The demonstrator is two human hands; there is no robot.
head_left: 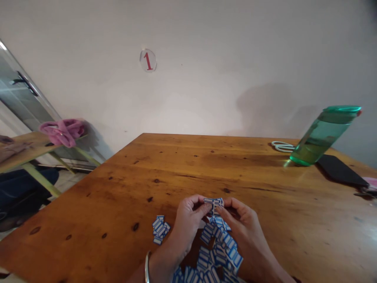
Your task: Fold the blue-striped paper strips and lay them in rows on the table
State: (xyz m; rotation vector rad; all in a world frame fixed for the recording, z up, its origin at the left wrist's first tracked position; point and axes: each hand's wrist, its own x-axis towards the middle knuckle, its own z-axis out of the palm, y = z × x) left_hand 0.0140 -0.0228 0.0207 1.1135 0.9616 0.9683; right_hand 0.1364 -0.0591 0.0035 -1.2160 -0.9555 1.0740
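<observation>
Between my two hands is a small sheet of blue-and-white labels (pixel 214 202), raised just above the table. My left hand (pixel 188 220) pinches its left side between thumb and fingers, and a silver bangle (pixel 147 267) circles that wrist. On the right side, my right hand (pixel 243 222) grips it with thumb and forefinger. Below and between the hands lies a loose heap of similar blue-and-white labels (pixel 219 251), partly covered by my forearms. To the left of my left hand sits a smaller pile of these labels (pixel 160 229).
A green water bottle (pixel 324 135) stands at the back right, beside a white coiled cable (pixel 282 147) and a dark flat phone-like object (pixel 341 169). At the left, another table (pixel 29 145) carries a pink cloth (pixel 63 131); part of a person (pixel 26 188) shows there.
</observation>
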